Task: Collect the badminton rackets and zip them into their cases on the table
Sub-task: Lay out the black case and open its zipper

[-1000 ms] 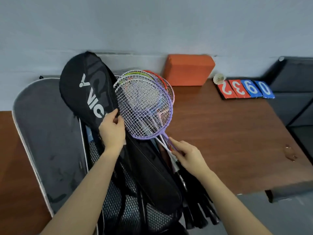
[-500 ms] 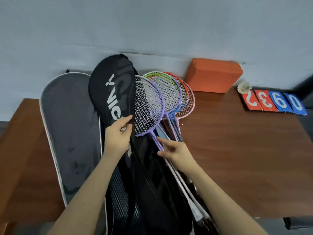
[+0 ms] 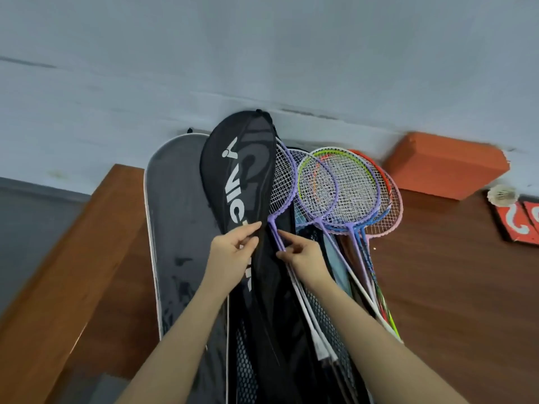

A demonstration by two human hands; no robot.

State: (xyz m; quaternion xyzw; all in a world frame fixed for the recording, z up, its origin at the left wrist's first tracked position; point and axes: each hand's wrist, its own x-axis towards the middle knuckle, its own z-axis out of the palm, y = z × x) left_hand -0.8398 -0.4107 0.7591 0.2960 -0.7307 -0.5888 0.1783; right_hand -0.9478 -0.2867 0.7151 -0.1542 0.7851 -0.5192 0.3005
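A sports-club room: rackets [image 3: 338, 188], shuttlecock [image 3: 502, 194] and score flip-cards [image 3: 517, 221] on a wooden table [image 3: 452, 287].

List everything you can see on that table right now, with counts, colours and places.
black racket case: 1, black with white lettering, centre, partly over a purple racket
purple racket: 1, half tucked under the case flap
loose rackets: several overlapping, purple, green, orange, blue, pink, right of the case
grey case: 1, grey with white piping, left
orange block: 1, against the wall
shuttlecock: 1, white, far right
number cards: red, right edge, cut off
table: brown wood
left hand: holds the case edge
right hand: pinches the purple racket's shaft
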